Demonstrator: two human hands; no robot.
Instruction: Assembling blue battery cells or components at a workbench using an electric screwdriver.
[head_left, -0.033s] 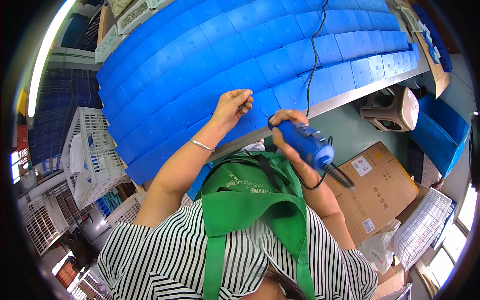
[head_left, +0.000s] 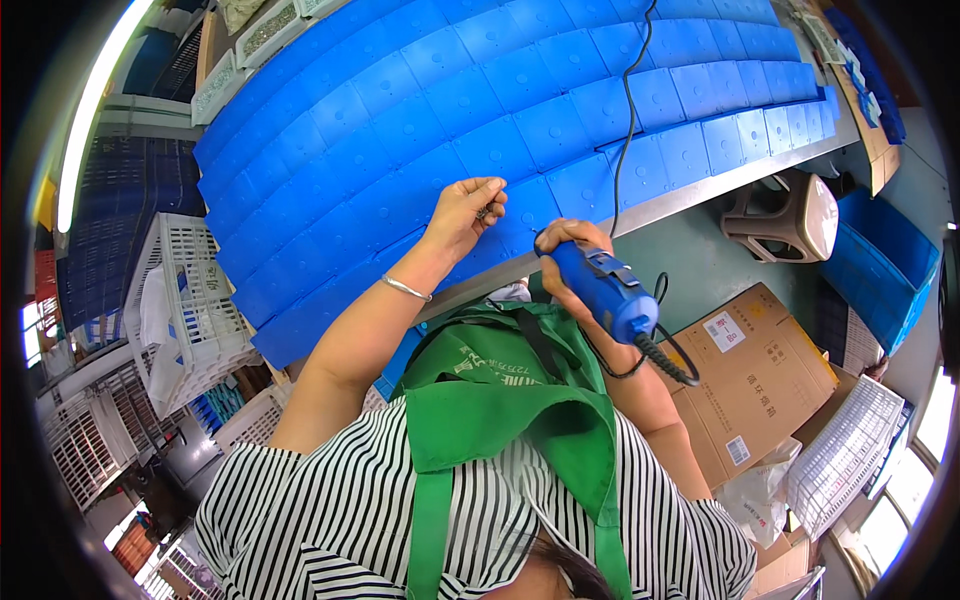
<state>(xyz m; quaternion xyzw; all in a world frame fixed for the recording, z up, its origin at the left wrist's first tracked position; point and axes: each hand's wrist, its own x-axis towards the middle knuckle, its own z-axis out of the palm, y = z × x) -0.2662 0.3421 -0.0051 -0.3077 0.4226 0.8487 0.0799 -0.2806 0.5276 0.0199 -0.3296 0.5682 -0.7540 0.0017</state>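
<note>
Since the earlier frame, my blue cylindrical plastic tool (head_left: 606,295) has swung its black cord (head_left: 660,360) leftward; my right hand (head_left: 578,240) wraps it beside the silvery table edge (head_left: 690,193), probably for steadiness. Above blue square plastic panels (head_left: 520,140), my left hand (head_left: 462,215), fingertips pressed together, curls round small dark bits (head_left: 484,213), apparently keeping them handy.

The tool (head_left: 603,293) is blue (the shirt (head_left: 335,505) striped).

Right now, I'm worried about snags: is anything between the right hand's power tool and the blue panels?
Nothing visible stands between the power tool and blue panels, though the tool's tip is hidden; a black cord crosses the panels farther right.
</note>
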